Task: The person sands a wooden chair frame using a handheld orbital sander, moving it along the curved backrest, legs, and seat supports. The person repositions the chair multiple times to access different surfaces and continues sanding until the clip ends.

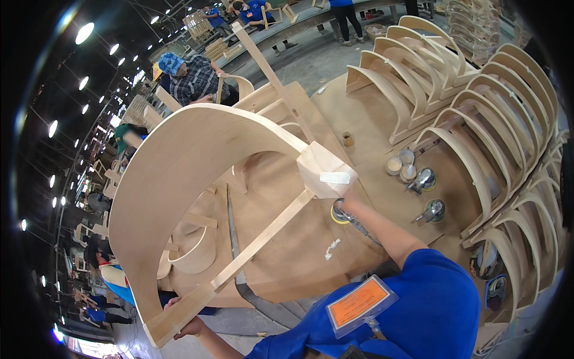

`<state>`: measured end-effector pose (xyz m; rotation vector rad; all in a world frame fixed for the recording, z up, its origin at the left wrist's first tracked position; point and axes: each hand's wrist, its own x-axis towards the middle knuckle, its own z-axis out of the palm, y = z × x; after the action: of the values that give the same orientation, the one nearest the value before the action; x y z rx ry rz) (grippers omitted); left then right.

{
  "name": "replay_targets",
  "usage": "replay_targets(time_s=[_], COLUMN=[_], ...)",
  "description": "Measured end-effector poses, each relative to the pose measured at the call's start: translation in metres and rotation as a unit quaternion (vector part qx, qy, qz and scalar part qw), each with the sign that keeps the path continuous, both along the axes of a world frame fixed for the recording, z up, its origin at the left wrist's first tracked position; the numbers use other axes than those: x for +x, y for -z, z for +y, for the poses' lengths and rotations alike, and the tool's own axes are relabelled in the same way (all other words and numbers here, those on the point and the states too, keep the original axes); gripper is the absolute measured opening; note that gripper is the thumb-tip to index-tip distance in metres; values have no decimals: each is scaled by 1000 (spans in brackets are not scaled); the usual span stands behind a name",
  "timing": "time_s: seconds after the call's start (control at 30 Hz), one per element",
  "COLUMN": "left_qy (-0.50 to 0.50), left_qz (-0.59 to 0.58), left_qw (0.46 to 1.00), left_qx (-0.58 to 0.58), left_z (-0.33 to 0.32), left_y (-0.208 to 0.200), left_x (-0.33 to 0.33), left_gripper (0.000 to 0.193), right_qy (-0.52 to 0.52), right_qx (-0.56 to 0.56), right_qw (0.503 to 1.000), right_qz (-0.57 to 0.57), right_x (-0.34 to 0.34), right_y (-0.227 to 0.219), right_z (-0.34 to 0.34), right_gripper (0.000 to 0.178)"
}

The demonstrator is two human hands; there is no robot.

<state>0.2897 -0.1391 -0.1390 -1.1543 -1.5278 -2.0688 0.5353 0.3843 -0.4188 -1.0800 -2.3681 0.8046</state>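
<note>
A pale curved wooden chair-back frame (179, 149), with a straight bar across its ends, tilts up before me. My left hand (186, 326) is closed round its lower corner, where the bar meets the bent panel. At the other end, my right hand (347, 200) holds the frame by a wooden end block (323, 170); that block hides most of its fingers. A white strip (335, 178) shows on the block. Just below my right wrist a round sander (341, 214) with a hose rests on the brown-covered table (281, 251).
Rows of curved chair frames (412, 78) stand on the right. Nearer are two more sanders (426, 178) (433, 210) and small round tubs (394, 166). Smaller wooden parts (197, 251) lie behind my frame. Across the table, a person in a checked shirt (200, 81) handles wooden pieces.
</note>
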Motion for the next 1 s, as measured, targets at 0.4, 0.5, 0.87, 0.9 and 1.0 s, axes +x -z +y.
replay_targets(time_s=[0.4,0.5,0.87,0.9,1.0], left_qy=[-95,-712,-429,-452,-551], left_qz=[24,283,399,389,395], left_qw=[995,636,798,780,696], left_qx=[9,-92,-143,-189,-237], left_z=[-17,-10,221,238,248], left_y=[11,-22,-211,-214,-203], left_x=[-7,17,77,68,54], left_gripper=[107,81,52,49,46], right_qy=[-349,-294,-256,-258,-294], right_qx=[-73,-91,-27,-19,76], right_qw=[757,779,852,868,889], right_qz=[548,546,455,425,343], right_x=[83,80,131,144,189], right_y=[-355,-356,-346,-349,-367], right_z=[-69,-89,-119,-121,-120], right_gripper=[78,77,79,79,71])
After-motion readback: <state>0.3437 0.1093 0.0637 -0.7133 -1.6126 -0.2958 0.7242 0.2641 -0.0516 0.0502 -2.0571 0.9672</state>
